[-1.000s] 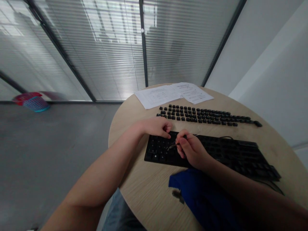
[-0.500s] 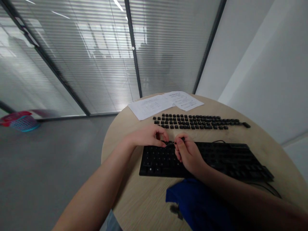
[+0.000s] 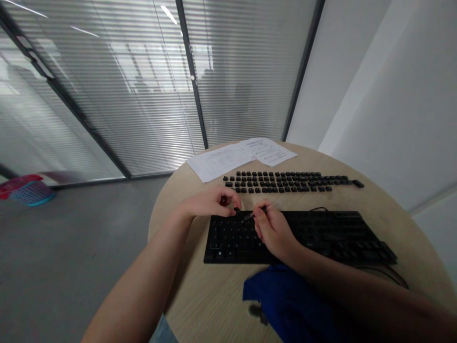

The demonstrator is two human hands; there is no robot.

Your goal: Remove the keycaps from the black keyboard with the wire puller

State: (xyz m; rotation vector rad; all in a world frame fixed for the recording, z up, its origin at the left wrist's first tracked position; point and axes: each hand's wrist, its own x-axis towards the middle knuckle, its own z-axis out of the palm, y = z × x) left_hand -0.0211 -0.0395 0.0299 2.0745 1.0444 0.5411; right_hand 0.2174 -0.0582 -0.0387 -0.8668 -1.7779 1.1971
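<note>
A black keyboard (image 3: pixel 321 233) lies on the round wooden table, and both hands are over its back left part. My right hand (image 3: pixel 273 228) is closed around a keycap puller (image 3: pixel 248 217), whose thin wire end points left, low over the keys. At the keyboard's back left edge, my left hand (image 3: pixel 214 202) pinches a small black keycap (image 3: pixel 237 210) between thumb and fingertips. Behind the keyboard, loose black keycaps (image 3: pixel 282 182) stand in several rows. The keys beneath my right hand are hidden.
Two printed paper sheets (image 3: pixel 223 159) lie at the table's back. A blue cloth (image 3: pixel 285 300) rests at the front, beside a small dark blurred object (image 3: pixel 257 312). The keyboard's cable (image 3: pixel 389 274) runs along the right. A red and blue basket (image 3: pixel 32 193) stands on the floor.
The puller's wire end, close against my left fingertips before, is now slightly apart from them. A dark keycap shows in my left pinch. The whole view has shifted slightly.
</note>
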